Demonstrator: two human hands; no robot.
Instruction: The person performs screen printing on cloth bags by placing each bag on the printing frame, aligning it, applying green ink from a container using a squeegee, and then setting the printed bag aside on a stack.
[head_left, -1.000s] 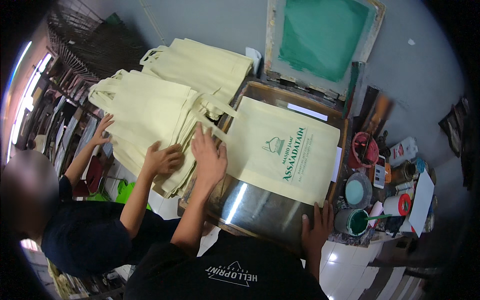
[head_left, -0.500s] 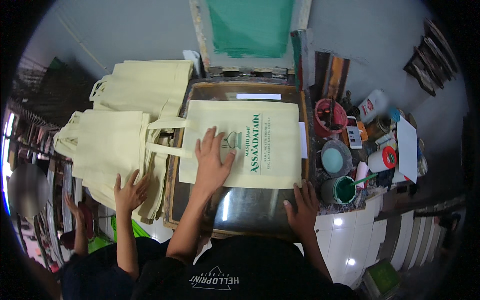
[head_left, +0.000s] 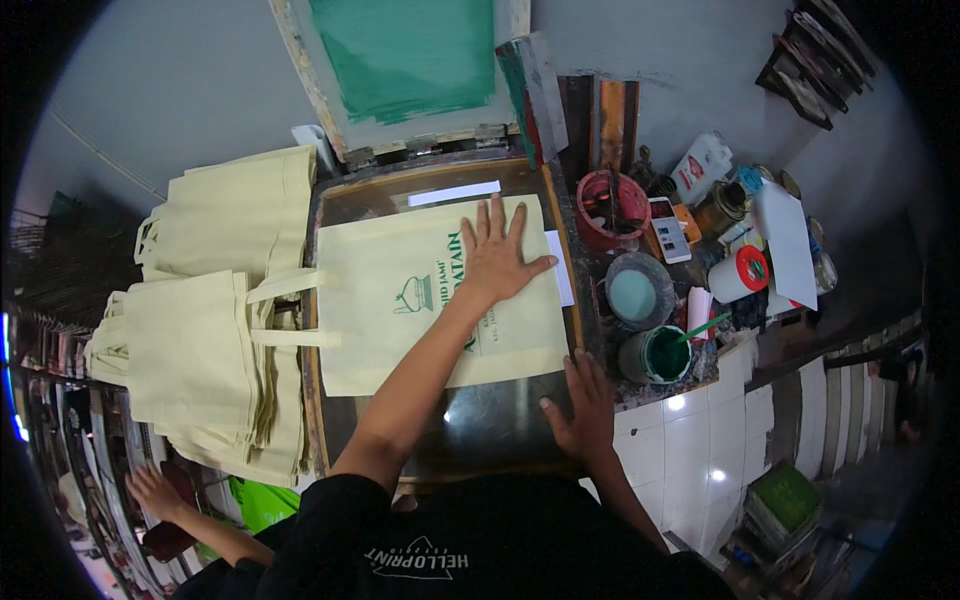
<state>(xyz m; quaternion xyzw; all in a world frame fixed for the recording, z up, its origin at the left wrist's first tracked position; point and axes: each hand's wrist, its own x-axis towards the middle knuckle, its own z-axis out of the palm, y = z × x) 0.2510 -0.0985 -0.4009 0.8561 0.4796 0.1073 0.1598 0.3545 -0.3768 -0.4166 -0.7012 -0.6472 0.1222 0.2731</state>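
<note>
A pale yellow cloth tote bag [head_left: 370, 350] with green print lies flat on the dark glass-topped printing table [head_left: 500, 420], its handles pointing left. My left hand [head_left: 495, 260] rests on the bag's upper right part, fingers spread, covering some of the print. My right hand [head_left: 582, 408] lies on the table's right edge near the bag's lower corner, fingers stretched and thumb apart, holding nothing. Hinged at the table's far edge, a screen frame [head_left: 410, 60] with green mesh stands raised.
Stacks of tote bags [head_left: 190, 340] are at the left, with a co-worker's hand [head_left: 155, 492] beyond them. On the right stand a pink bucket [head_left: 592, 235], a grey bowl [head_left: 632, 292], a tub of green ink [head_left: 655, 355], a phone [head_left: 668, 230] and a white jug [head_left: 702, 165].
My left hand has slid right across the bag onto its print. My right hand stays at the table edge. The co-worker's hand has left the stack of bags. The view has shifted and turned.
</note>
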